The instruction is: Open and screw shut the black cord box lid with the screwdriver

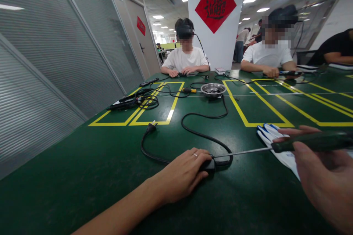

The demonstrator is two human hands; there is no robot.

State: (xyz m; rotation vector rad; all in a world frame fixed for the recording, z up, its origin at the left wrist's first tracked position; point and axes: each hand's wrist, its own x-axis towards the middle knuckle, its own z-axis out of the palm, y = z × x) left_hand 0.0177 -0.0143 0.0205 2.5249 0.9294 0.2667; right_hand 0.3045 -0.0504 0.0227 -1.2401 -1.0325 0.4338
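Observation:
My left hand (190, 170), with a ring on one finger, is closed over a small black box (210, 166) on the green table (91, 180). Black cables leave the box at both ends; one leads to a plug (151, 127) lying to the left. In my right hand (322, 176) is a screwdriver (311, 142) with a dark green handle, held almost level. Its long thin shaft points left, and the tip is at the right end of the box, beside my left fingers. Whether the tip touches the box is too small to tell.
White gloves (278, 150) lie partly behind my right hand. Farther back are a metal bowl (213, 89) with small parts, a yellow screwdriver (189, 90) and tangled black cables (146, 100). Two people (185, 58) sit across the table with their hands on it.

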